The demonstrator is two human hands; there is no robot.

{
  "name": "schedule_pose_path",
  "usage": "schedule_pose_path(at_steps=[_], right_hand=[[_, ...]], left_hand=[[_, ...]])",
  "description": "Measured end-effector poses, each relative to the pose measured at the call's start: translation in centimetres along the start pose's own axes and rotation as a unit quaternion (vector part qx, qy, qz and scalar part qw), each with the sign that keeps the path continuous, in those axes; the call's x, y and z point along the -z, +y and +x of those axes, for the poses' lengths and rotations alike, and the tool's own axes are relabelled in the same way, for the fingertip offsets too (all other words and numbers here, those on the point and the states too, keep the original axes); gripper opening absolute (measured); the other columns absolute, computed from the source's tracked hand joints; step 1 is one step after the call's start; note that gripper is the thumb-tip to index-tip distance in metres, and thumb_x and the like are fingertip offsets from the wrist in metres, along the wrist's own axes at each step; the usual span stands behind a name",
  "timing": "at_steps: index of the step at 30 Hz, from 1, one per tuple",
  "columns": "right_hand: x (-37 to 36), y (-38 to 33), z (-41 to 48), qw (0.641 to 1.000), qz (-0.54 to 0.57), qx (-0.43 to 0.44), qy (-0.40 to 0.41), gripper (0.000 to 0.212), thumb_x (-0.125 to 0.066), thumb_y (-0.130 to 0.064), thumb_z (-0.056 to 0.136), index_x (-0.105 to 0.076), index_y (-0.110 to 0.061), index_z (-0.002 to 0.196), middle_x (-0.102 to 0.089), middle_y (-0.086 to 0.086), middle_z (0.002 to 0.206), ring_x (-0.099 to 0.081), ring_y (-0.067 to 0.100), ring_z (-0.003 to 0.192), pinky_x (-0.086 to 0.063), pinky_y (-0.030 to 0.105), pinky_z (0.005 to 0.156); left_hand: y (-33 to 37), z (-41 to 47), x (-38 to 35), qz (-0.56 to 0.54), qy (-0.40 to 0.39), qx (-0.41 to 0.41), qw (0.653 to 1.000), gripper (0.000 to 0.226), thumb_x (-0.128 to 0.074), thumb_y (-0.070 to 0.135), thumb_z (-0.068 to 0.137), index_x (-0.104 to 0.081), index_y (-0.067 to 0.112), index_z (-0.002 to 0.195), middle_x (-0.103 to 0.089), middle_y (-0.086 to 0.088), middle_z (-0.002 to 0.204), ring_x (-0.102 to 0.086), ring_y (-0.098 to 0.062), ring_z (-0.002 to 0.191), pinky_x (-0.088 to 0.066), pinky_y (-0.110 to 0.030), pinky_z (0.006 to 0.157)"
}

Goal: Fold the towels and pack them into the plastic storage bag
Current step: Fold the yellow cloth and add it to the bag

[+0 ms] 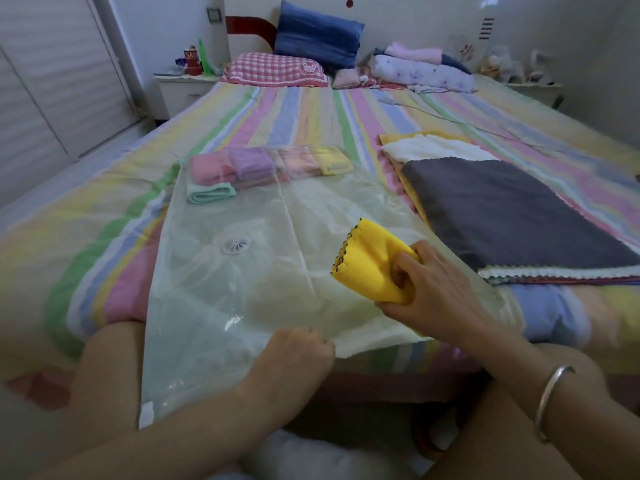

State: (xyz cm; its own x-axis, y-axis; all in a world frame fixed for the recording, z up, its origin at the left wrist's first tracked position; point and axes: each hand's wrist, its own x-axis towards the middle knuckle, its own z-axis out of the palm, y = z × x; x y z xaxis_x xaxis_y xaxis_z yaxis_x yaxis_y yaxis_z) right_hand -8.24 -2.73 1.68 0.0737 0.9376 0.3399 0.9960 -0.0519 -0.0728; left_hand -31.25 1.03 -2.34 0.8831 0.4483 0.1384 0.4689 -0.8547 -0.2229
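Towels, five folded, lie in one bag; right grip clasps one yellow towel, left grip pinches the bag.

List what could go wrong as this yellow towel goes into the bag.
1. The right hand holds the yellow towel by one end; its free layers fan apart, so the fold may come undone.
2. The left hand holds the storage bag at one spot of its near edge; the mouth may sag and snag the towel.
3. The packed towels lie at the far end, so a long push could disturb them.
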Motion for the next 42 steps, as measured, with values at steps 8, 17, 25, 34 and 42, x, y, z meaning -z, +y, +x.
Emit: schedule_pose_path(at_steps=[8,17,25,34,42], right_hand=[[3.1,-1.9,-1.1,0.992,0.092,0.055,0.067,0.045,-0.066,-0.06,0.059,-0.046,-0.027,0.082,-0.04,-0.007,0.09,-0.04,0.013,0.072,-0.03,0.026,0.056],[0.4,-2.8,-4.6,0.972,-0.076,0.218,-0.054,0.061,-0.051,-0.065,0.061,-0.055,-0.031,0.111,-0.056,0.002,0.102,-0.058,0.018,0.081,-0.048,0.029,0.059],[0.1,-6.4,-0.1,0.977,0.108,-0.132,-0.13,0.054,-0.058,-0.061,0.074,-0.045,-0.03,0.116,-0.046,-0.002,0.107,-0.058,0.025,0.094,-0.042,0.034,0.072],[-2.7,-6.8,14.2,0.932,0.266,-0.229,-0.086,0.049,-0.054,-0.048,0.083,-0.051,-0.016,0.119,-0.057,0.012,0.109,-0.06,0.034,0.106,-0.05,0.046,0.09],[-8.1,-6.2,24.6,0.948,0.194,-0.25,-0.034,0.073,-0.057,-0.064,0.069,-0.042,-0.021,0.127,-0.054,0.009,0.117,-0.057,0.029,0.11,-0.046,0.037,0.089]], left_hand=[[-4.0,1.3,4.0,-0.318,-0.044,0.207,0.924,0.025,-0.076,0.041,0.076,-0.062,0.022,0.069,-0.068,0.007,0.075,-0.063,-0.01,0.076,-0.046,-0.029,0.065],[-6.5,0.9,5.8,-0.669,0.104,0.319,0.664,0.017,-0.065,0.019,0.09,-0.071,0.004,0.087,-0.075,-0.003,0.086,-0.068,-0.014,0.077,-0.056,-0.025,0.064],[-5.5,0.4,8.2,-0.532,0.257,0.199,0.782,0.014,-0.074,0.031,0.082,-0.076,0.018,0.078,-0.071,0.004,0.074,-0.058,-0.009,0.064,-0.041,-0.021,0.054],[-9.7,2.0,11.7,-0.799,0.069,0.147,0.579,0.021,-0.065,0.023,0.086,-0.074,0.005,0.091,-0.073,-0.005,0.098,-0.052,-0.007,0.059,-0.038,-0.018,0.046],[-20.4,6.1,8.1,-0.755,0.172,0.295,0.559,0.017,-0.054,0.012,0.093,-0.07,0.009,0.096,-0.073,0.001,0.098,-0.059,-0.008,0.068,-0.047,-0.022,0.06]])
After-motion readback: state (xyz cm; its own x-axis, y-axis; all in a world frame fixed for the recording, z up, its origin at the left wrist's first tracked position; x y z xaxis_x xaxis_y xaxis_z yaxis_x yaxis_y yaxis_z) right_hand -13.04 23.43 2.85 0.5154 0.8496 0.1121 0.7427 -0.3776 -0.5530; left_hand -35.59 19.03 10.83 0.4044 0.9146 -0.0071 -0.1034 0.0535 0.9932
